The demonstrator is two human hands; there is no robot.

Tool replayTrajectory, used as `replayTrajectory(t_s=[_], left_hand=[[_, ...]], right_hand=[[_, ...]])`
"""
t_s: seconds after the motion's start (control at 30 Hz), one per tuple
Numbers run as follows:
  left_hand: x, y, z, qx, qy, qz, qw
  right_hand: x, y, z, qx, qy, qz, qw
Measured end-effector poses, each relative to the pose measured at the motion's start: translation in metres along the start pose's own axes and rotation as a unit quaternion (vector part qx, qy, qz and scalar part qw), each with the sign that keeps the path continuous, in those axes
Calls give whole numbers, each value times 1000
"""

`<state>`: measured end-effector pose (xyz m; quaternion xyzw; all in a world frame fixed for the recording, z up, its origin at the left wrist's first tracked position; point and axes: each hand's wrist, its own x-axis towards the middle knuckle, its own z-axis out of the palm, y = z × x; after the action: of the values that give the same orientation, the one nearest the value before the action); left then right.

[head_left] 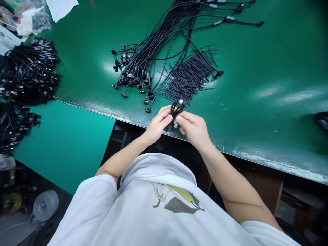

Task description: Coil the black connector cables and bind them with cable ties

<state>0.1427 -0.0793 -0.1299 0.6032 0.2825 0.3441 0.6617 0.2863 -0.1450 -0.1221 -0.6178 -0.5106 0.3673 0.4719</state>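
Note:
A small coiled black cable (176,108) is held between both hands at the near edge of the green table. My left hand (159,124) pinches its left side, and my right hand (193,129) grips it from the right. A light connector end shows at the top of the coil and another below it. Just beyond the hands lies a pile of thin black ties (188,77). Long loose black cables (156,46) spread behind and left of that pile, their connectors toward the left.
Large heaps of bundled black cables (28,73) sit at the far left, partly on a lower green surface (69,143). Plastic bags (34,20) and white paper (61,8) lie at the back left. A dark object (322,120) rests at the right edge.

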Motion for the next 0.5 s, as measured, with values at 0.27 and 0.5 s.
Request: replayTrajectory(t_s=[0.27,0.5], left_hand=[[-16,5,-16,228,-187,16,955],[-7,27,-22,121,-132,15,984]], right_hand=[[-11,2,-20,72,-17,99,992],[-9,-17,-12,14,-154,17,988]])
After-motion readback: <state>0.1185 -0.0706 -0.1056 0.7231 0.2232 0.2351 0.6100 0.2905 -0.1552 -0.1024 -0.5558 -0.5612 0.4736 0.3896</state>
